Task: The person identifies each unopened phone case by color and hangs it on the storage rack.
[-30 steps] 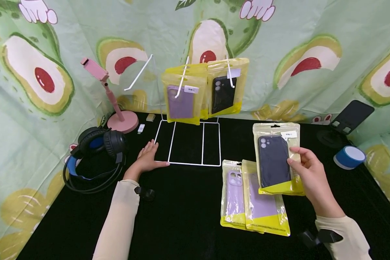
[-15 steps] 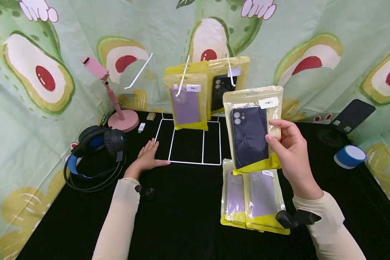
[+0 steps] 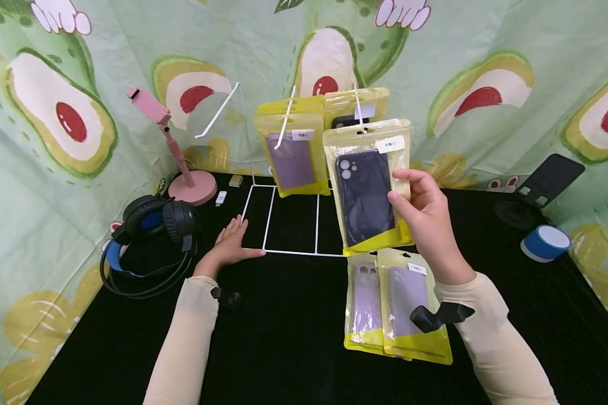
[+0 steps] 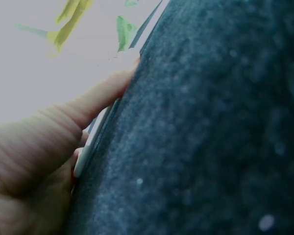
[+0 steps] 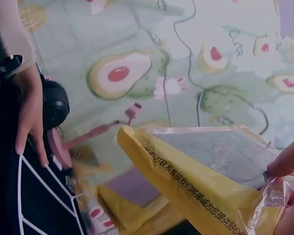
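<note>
My right hand [image 3: 425,216] pinches the right edge of a yellow-trimmed clear pouch holding a dark phone case [image 3: 365,194]. The pouch is upright, its hang hole close to the tip of the rack's right prong [image 3: 357,104]. Behind it hangs another pouch with a black case [image 3: 380,98], mostly covered. A pouch with a purple case [image 3: 291,163] hangs around the middle prong. My left hand [image 3: 228,244] lies with fingers spread on the front left corner of the white wire rack base [image 3: 289,252]. In the left wrist view, the thumb [image 4: 105,95] rests along the white wire.
Two pouches with purple cases [image 3: 367,298] [image 3: 407,292] lie on the black cloth below my right hand. Headphones [image 3: 179,225] and a pink stand [image 3: 192,188] are at left. At right are a phone stand [image 3: 549,180] and a blue cylinder [image 3: 544,244]. The left prong [image 3: 218,112] bears no pouch.
My right hand has lifted the pouch with the dark case from above the lying pouches, moving it up and left to the right prong. The hanging purple-case pouch has shifted slightly. My left hand stays put.
</note>
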Demonstrator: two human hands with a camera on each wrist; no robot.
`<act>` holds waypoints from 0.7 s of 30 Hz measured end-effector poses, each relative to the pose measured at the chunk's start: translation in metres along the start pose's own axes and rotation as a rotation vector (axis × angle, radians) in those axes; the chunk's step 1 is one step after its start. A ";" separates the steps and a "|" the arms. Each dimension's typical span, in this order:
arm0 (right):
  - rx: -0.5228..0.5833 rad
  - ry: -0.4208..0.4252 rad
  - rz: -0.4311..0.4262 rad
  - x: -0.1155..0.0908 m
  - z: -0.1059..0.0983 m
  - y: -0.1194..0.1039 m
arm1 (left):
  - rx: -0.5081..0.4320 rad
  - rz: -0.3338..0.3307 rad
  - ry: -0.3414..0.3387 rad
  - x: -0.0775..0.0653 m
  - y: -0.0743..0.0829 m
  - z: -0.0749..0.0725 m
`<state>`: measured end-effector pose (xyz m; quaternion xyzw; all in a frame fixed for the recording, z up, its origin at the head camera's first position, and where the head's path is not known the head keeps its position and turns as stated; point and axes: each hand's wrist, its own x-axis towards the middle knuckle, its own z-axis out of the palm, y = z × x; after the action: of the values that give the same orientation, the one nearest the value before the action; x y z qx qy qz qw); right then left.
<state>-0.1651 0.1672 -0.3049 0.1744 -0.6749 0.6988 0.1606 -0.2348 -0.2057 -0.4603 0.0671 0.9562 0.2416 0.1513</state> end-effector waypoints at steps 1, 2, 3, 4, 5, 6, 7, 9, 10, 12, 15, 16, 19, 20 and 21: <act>-0.005 0.001 0.009 0.003 -0.001 0.003 | -0.001 0.000 -0.001 0.000 0.001 0.000; -0.010 0.001 0.019 0.006 -0.002 0.006 | -0.003 -0.001 -0.001 0.000 0.001 0.000; -0.019 0.003 0.031 0.010 -0.002 0.009 | -0.003 -0.002 -0.002 -0.001 0.002 0.000; -0.025 0.005 0.044 0.016 -0.003 0.012 | -0.002 -0.001 -0.002 -0.001 0.002 0.000; -0.034 0.006 0.053 0.022 -0.003 0.016 | -0.003 0.000 -0.002 -0.001 0.003 0.000; -0.046 0.007 0.064 0.030 -0.004 0.020 | -0.005 0.003 -0.002 -0.001 0.002 0.000; -0.058 0.008 0.074 0.037 -0.003 0.023 | -0.006 0.005 0.000 -0.002 0.002 0.000; -0.083 0.018 0.085 0.053 -0.002 0.031 | -0.008 0.006 0.001 -0.003 0.001 0.000; -0.091 0.022 0.088 0.060 -0.001 0.035 | -0.009 0.007 0.000 -0.003 0.001 0.000; -0.119 0.034 0.094 0.070 0.000 0.041 | -0.010 0.001 -0.006 -0.003 0.001 0.000; -0.146 0.054 0.114 0.080 0.001 0.048 | -0.007 -0.009 -0.012 -0.003 0.002 0.000; -0.158 0.053 0.122 0.081 0.001 0.051 | -0.006 -0.010 -0.011 -0.003 0.002 -0.001; -0.210 0.042 0.167 0.082 -0.002 0.057 | -0.009 -0.011 -0.011 -0.001 0.002 -0.001; -0.224 0.035 0.185 0.081 -0.004 0.060 | -0.012 -0.010 -0.012 -0.001 0.002 0.000; -0.238 0.028 0.206 0.078 -0.006 0.062 | -0.011 -0.010 -0.013 -0.001 0.002 0.000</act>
<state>-0.2635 0.1703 -0.3243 0.0743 -0.7651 0.6288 0.1169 -0.2341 -0.2039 -0.4587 0.0630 0.9541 0.2457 0.1592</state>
